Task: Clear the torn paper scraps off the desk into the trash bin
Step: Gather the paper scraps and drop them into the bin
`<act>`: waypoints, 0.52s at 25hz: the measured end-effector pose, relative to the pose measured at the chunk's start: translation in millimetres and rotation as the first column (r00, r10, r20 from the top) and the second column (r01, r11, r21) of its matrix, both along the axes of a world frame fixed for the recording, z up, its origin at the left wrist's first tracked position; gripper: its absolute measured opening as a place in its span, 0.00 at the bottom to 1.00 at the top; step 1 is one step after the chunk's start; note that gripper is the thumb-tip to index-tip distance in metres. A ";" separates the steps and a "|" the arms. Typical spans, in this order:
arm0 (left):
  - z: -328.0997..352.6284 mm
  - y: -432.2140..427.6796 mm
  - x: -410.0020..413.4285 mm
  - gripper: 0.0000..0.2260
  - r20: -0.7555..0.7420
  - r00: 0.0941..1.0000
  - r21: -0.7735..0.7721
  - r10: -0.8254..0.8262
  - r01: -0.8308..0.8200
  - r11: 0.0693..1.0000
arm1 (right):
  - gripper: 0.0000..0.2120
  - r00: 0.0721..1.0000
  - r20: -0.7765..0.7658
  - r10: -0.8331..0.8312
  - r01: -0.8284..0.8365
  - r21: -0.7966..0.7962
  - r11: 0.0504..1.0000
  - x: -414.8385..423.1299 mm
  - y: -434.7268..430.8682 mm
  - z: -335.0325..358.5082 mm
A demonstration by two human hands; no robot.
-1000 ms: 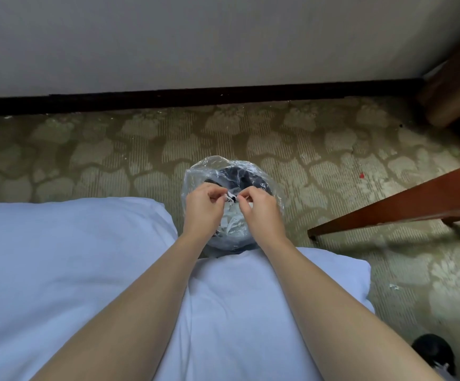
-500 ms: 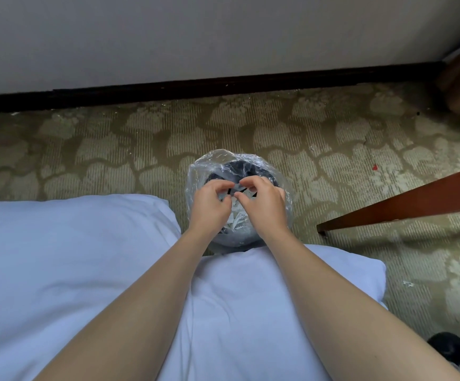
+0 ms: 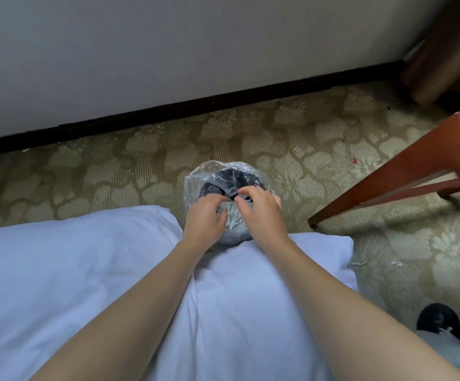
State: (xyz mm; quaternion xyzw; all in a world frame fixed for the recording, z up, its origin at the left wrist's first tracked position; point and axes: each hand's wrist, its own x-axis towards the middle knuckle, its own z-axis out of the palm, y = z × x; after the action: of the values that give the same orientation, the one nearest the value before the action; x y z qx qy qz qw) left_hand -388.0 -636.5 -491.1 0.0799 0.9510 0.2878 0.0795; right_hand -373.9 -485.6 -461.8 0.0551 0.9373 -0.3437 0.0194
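Note:
A small dark trash bin (image 3: 234,176) lined with a clear plastic bag stands on the patterned carpet just past the white bedding. White torn paper scraps (image 3: 233,220) lie inside it. Both my hands hover over the bin's mouth. My left hand (image 3: 205,217) has its fingers curled loosely downward, and my right hand (image 3: 260,213) has its fingers spread. A narrow gap separates their fingertips, and I see nothing pinched in either. Loose scraps (image 3: 358,263) lie on the carpet to the right.
White bedding (image 3: 86,270) fills the near foreground under my forearms. A reddish wooden furniture leg (image 3: 388,174) slants across the right. A dark shoe (image 3: 440,324) sits at the lower right. A black baseboard (image 3: 168,111) runs along the wall behind the bin.
My fingertips were pinched together on a small scrap above the bin; now they have parted and loosened. The view has swung left, showing more floor at the right.

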 end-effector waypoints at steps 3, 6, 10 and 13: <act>32.3 3.8 9.5 0.13 -0.130 0.988 -0.024 -0.083 0.081 0.996 | 0.12 0.996 -0.067 0.060 -0.057 0.053 0.997 22.1 1.7 32.7; 64.2 7.7 28.1 0.14 -0.190 0.967 -0.045 -0.171 0.165 0.985 | 0.11 0.990 -0.110 0.085 -0.075 0.098 0.992 48.3 9.2 70.7; 114.8 12.3 45.4 0.11 -0.303 0.898 -0.146 -0.318 0.286 0.947 | 0.12 0.982 -0.177 0.059 -0.032 0.153 0.988 77.0 26.3 126.2; 155.5 20.5 62.2 0.11 -0.361 0.869 -0.149 -0.339 0.305 0.940 | 0.13 0.967 -0.253 0.038 0.015 0.202 0.979 103.1 42.8 167.5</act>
State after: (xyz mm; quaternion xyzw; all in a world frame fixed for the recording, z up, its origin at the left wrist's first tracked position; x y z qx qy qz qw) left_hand -325.9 -616.0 -335.6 0.2885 0.9330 0.2076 -0.0567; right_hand -270.8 -442.8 -294.3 0.0066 0.9623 -0.2505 -0.1052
